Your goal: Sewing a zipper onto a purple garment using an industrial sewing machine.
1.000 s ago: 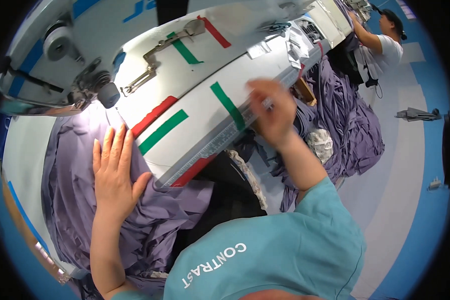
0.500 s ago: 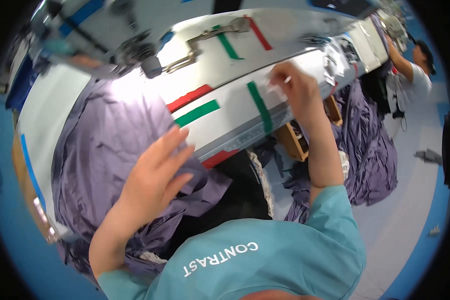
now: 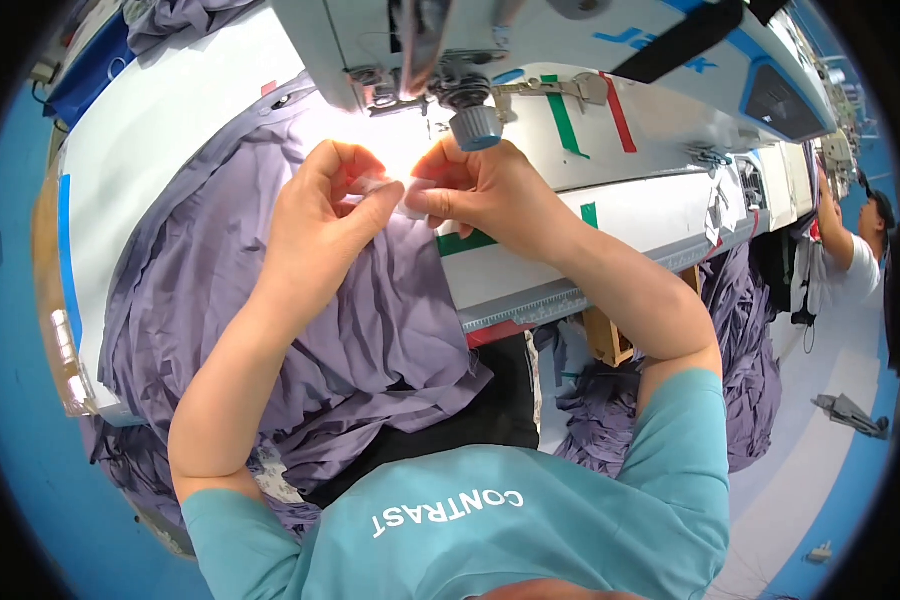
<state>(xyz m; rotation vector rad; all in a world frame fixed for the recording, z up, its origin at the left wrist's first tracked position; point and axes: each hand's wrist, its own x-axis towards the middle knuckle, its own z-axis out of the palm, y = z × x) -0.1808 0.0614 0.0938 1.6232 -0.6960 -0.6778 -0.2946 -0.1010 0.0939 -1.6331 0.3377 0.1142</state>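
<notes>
Close to the needle area of the sewing machine (image 3: 460, 85), both my hands are raised together over purple fabric (image 3: 260, 250). My left hand (image 3: 330, 215) is closed in a pinch on a small white piece (image 3: 373, 184), thin and label-like. Just to its right, my right hand (image 3: 490, 195) also pinches at white material; glare and fingers hide whether this is the same piece. The fabric lies in folds across the table's left side and hangs down over my lap. A grey knob (image 3: 476, 128) on the machine sits right above my right hand.
Red and green tape strips (image 3: 567, 125) mark the white machine bed. White slips (image 3: 725, 205) lie toward its right end. Below the edge are a wooden drawer (image 3: 607, 337) and heaped purple fabric (image 3: 745, 370). A co-worker (image 3: 855, 250) is at the far right.
My right hand has come left from near the white slips, bringing a small white piece to my left hand. My left hand has risen and closed from spread fingers. The view has shifted.
</notes>
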